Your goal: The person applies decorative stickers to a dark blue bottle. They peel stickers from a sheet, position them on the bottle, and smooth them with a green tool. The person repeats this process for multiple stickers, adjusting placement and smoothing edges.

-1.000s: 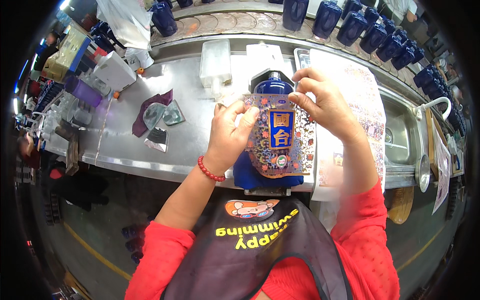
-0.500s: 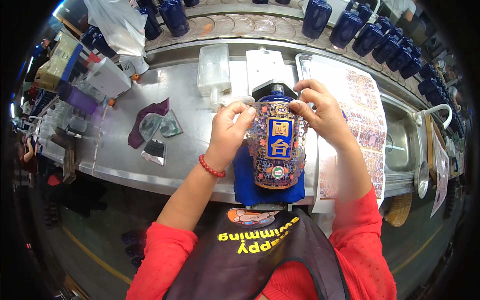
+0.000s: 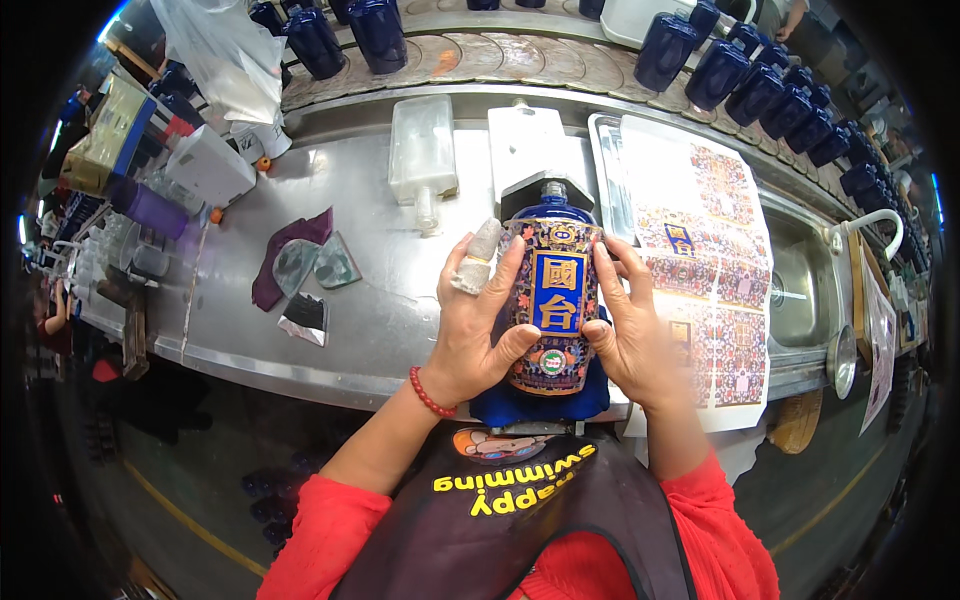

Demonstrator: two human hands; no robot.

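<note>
A blue glass bottle leans back with its neck away from me, its lower end over a blue cloth pad. A patterned decal in gold, red and blue lies against its front. My left hand clasps the left side, thumb across the lower front; a greyish-white cover wraps one of its fingers. On the opposite side my right hand presses the decal, fingers extended along the edge and thumb on the front. The bottle's back is hidden.
Printed decal sheets lie right, beside a metal sink. A clear square bottle and purple and green scraps are on the steel bench to the left. Several blue bottles line the conveyor behind.
Both hands have come down from the decal's top corners to the bottle's sides. The decal, held partly off the bottle before, now lies closely against it.
</note>
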